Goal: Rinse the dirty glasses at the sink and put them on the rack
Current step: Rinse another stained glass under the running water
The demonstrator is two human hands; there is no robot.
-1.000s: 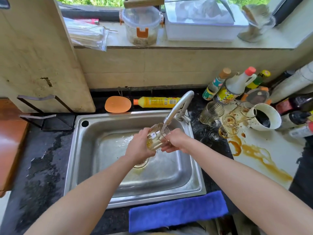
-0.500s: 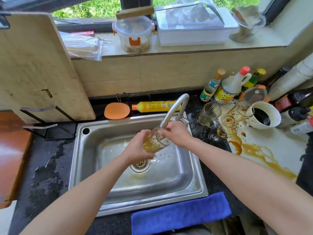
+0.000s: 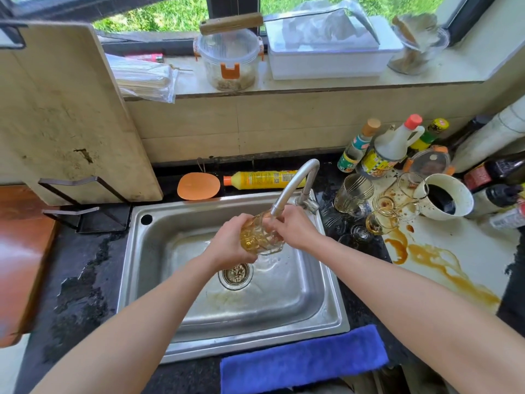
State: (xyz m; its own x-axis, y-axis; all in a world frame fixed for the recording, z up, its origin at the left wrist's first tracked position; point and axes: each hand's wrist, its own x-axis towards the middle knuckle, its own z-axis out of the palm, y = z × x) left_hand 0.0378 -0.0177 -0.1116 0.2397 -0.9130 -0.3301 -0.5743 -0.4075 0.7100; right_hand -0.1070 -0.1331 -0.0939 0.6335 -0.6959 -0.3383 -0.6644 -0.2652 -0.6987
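Observation:
A patterned glass with amber liquid in it is held under the spout of the faucet, over the steel sink. My left hand grips its side from the left. My right hand holds it from the right near the rim, fingers curled at the mouth. Water ripples on the sink floor beside the drain. Several dirty glasses stand on the counter right of the faucet. A black wire rack stands left of the sink.
A white cup with dark liquid and sauce bottles crowd the right counter, where brown liquid is spilled. A cutting board leans at left. A blue cloth lies at the sink's front edge. Detergent bottle and orange sponge lie behind the sink.
Both hands have kept the glass under the faucet and raised it closer to the spout. The amber liquid in it has risen. My view has tilted slightly downward.

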